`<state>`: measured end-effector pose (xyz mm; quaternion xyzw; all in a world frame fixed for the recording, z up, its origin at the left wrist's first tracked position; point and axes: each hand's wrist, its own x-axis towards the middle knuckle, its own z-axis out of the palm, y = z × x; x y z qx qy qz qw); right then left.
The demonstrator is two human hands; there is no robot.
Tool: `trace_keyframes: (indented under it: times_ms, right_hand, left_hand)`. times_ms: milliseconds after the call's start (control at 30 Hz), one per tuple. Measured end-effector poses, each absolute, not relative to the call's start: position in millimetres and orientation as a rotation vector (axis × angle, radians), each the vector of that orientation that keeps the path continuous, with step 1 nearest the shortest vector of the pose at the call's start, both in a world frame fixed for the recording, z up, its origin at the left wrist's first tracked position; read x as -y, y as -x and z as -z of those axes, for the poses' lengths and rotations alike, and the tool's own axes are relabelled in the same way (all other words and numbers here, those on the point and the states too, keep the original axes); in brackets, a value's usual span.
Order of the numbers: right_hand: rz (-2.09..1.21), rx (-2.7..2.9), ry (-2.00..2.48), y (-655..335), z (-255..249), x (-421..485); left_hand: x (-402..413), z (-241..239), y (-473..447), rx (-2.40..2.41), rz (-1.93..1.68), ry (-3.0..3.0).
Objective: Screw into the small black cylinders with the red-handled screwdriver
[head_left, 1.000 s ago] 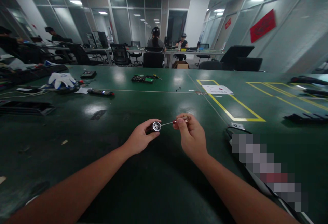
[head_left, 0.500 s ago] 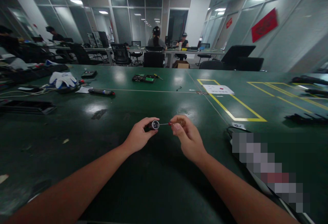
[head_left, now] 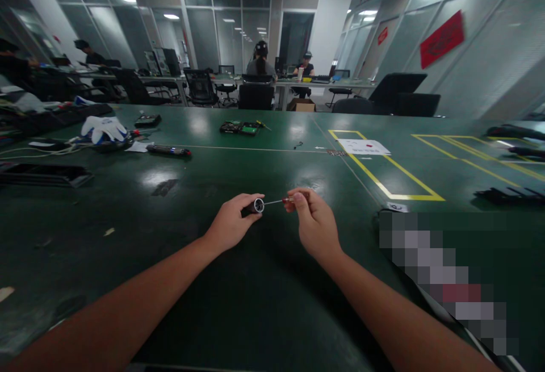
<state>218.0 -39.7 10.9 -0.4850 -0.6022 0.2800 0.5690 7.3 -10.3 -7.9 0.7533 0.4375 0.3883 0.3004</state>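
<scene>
Over the green table, my left hand (head_left: 230,221) is closed around a dark cylindrical part (head_left: 258,206) with a pale metal rim; its open end faces me and to the right. My right hand (head_left: 315,218) grips a screwdriver (head_left: 275,201) by its reddish, see-through handle, thumb on top. The thin shaft points left, and its tip reaches the rim of the cylinder. Whether the tip touches anything inside is too small to tell. My left fingers hide most of the cylinder's body.
A pen-shaped tool (head_left: 169,151) and white gloves (head_left: 103,129) lie at the left. Farther back is an open case (head_left: 239,128) of small parts. Yellow tape (head_left: 415,197) and a paper sheet (head_left: 364,146) mark the right side. People sit at desks behind.
My right hand has turned on the screwdriver: the thumb now lies higher along the handle, and the shaft slopes up more to the right. My left hand stays nearly still.
</scene>
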Motion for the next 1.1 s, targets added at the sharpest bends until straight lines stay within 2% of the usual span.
trace_keyframes:
  times_ms: [200,767,1100]
  right_hand:
    - [-1.022,1.079,1.082,-233.2,0.8,15.1]
    - [-0.653,1.388,1.147,-223.6,-13.5,34.8]
    - [-0.647,1.441,1.143,-224.9,-14.8,35.6]
  left_hand:
    - [12.1,1.8,-7.0,-1.101,-0.936,-2.162]
    - [8.9,8.2,-6.0,-1.198,-0.991,-2.023]
    - [8.9,9.5,-6.2,-1.194,-1.029,-2.015]
